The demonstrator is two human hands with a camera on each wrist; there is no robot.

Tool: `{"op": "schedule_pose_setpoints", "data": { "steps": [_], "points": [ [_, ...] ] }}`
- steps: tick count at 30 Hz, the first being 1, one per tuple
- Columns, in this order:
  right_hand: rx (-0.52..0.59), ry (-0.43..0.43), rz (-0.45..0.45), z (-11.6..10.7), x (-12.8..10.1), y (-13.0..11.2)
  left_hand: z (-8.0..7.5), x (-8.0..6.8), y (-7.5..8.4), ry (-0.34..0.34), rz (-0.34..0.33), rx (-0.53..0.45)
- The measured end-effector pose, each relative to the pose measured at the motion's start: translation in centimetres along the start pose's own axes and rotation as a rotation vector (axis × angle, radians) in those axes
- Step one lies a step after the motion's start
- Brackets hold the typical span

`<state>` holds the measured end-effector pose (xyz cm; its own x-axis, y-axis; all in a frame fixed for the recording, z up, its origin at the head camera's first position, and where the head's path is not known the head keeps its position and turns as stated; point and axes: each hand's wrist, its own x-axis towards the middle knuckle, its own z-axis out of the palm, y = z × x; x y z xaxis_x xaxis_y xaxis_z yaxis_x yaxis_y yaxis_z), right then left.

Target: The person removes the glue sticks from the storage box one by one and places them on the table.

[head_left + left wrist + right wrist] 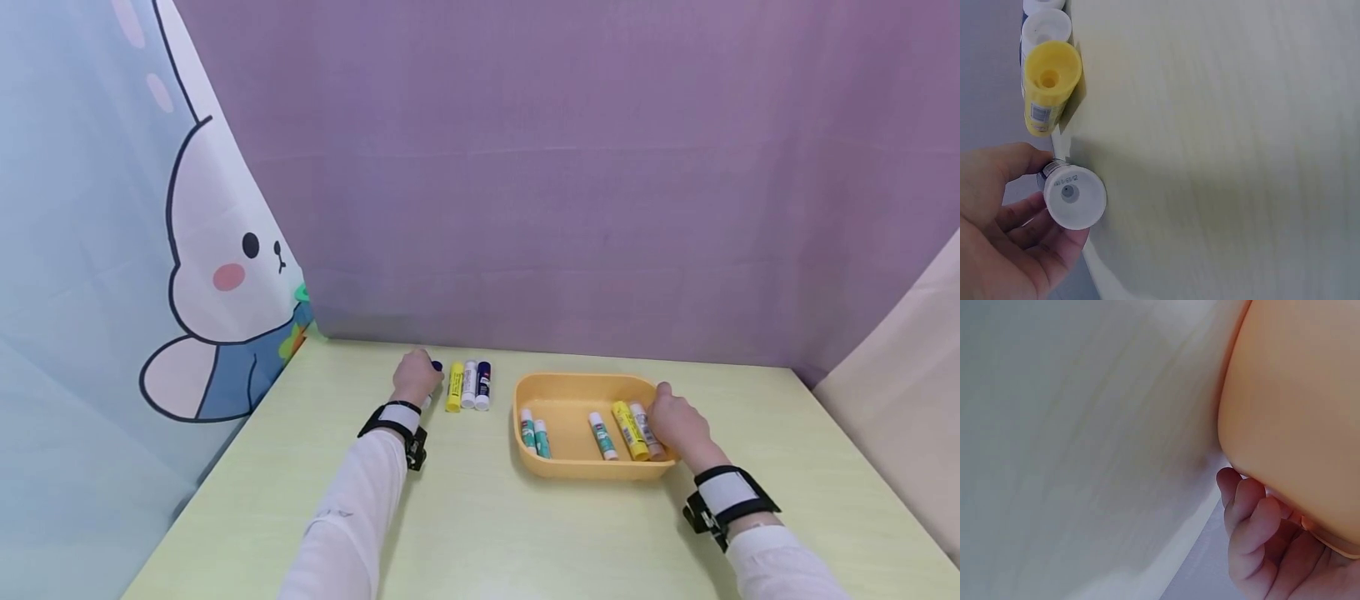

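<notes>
My left hand grips a glue stick with a white base and a dark blue end, at the left of a short row on the table. Beside it in that row are a yellow glue stick, a white one and a dark blue and white one. My right hand holds the right side of a yellow-orange plastic tray. In the right wrist view its curled fingers lie against the tray's outer wall; the thumb is mostly hidden there.
In the tray lie a yellow glue stick, a whitish one beside it, and teal-and-white ones at the middle and left. A purple curtain hangs behind the pale table; a blue rabbit-print cloth hangs at left.
</notes>
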<state>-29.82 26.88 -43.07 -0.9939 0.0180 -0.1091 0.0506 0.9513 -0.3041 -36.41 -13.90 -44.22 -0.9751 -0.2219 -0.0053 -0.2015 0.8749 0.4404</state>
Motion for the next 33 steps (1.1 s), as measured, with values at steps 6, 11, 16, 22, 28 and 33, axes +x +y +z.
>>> {"op": "schedule_pose_setpoints", "data": {
  "steps": [6,11,16,22,28,33],
  "points": [
    [0.005,-0.011,0.010,-0.1,-0.1,-0.2,0.2,-0.1,0.2,-0.004,-0.019,-0.016],
    [0.001,-0.004,0.005,-0.1,-0.2,-0.2,0.6,0.2,0.1,-0.013,-0.027,-0.020],
    [0.006,-0.008,-0.001,-0.1,-0.1,-0.1,0.9,0.3,0.3,-0.017,-0.030,-0.011],
    [0.008,-0.013,0.012,0.1,0.1,0.0,0.8,0.1,0.6,-0.019,-0.034,-0.006],
    [0.011,-0.018,0.015,0.0,0.1,0.2,0.9,-0.2,1.1,-0.023,-0.047,-0.012],
    [0.003,-0.016,0.016,0.1,0.1,0.2,0.8,-0.3,1.3,-0.023,-0.050,-0.005]
  ]
}}
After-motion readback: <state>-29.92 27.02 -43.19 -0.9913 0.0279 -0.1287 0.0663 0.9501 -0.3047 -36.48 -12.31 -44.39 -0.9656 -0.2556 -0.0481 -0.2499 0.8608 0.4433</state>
